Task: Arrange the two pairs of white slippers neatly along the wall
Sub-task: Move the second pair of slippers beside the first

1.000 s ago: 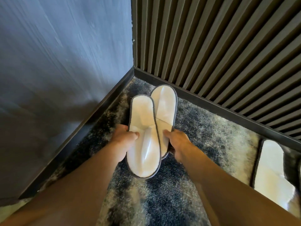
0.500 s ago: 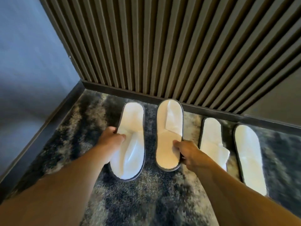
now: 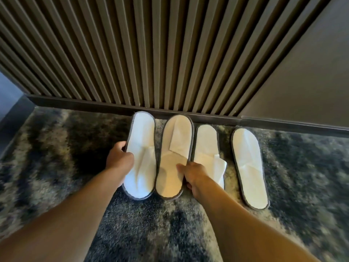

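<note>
Several white slippers with grey trim lie side by side on the carpet, all pointing at the slatted wall (image 3: pixel 151 53). My left hand (image 3: pixel 119 161) grips the left edge of the leftmost slipper (image 3: pixel 141 144). My right hand (image 3: pixel 190 174) grips the right edge of the second slipper (image 3: pixel 175 148), its thumb on top. These two touch each other and their far ends reach the dark baseboard (image 3: pixel 188 114). The third slipper (image 3: pixel 206 148) lies close against the second. The fourth slipper (image 3: pixel 249 167) lies apart at the right, slightly angled.
A mottled dark grey and beige carpet (image 3: pixel 151 233) covers the floor. A plain dark wall panel (image 3: pixel 302 82) stands at the right. A corner with a grey wall (image 3: pixel 7 93) is at the far left.
Both hands have slid the left pair rightward along the wall. The two slippers now touch each other and sit beside the right pair; the view has turned right.
</note>
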